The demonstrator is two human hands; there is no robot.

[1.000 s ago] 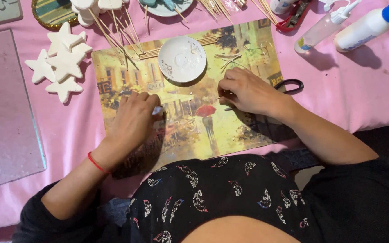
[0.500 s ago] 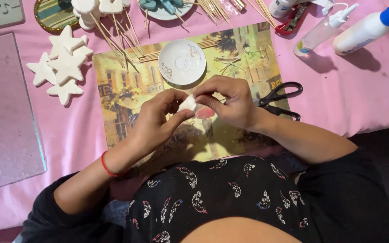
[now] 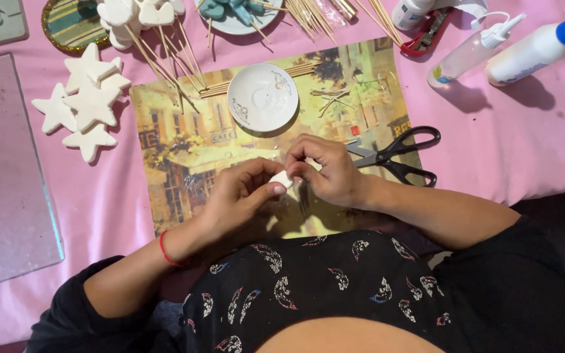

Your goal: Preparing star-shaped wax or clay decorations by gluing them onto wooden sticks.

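My left hand (image 3: 238, 196) and my right hand (image 3: 327, 171) meet over a printed picture mat (image 3: 184, 144), both pinching a small white lump of clay (image 3: 282, 180) between fingertips. A red thread band circles my left wrist. Just beyond the hands sits a small white dish (image 3: 262, 97) on the mat. Black-handled scissors (image 3: 397, 155) lie right of my right hand, partly on the mat.
White clay stars (image 3: 83, 101) are stacked at the left on the pink cloth (image 3: 524, 137). Wooden skewers (image 3: 161, 62) lie above the mat. Two glue bottles (image 3: 537, 47) lie at the top right. A glass sheet (image 3: 4, 176) lies far left.
My hands left the mat and came together in front of me, taking up the white clay lump between them. The scissors, earlier covered by my right hand, now show.
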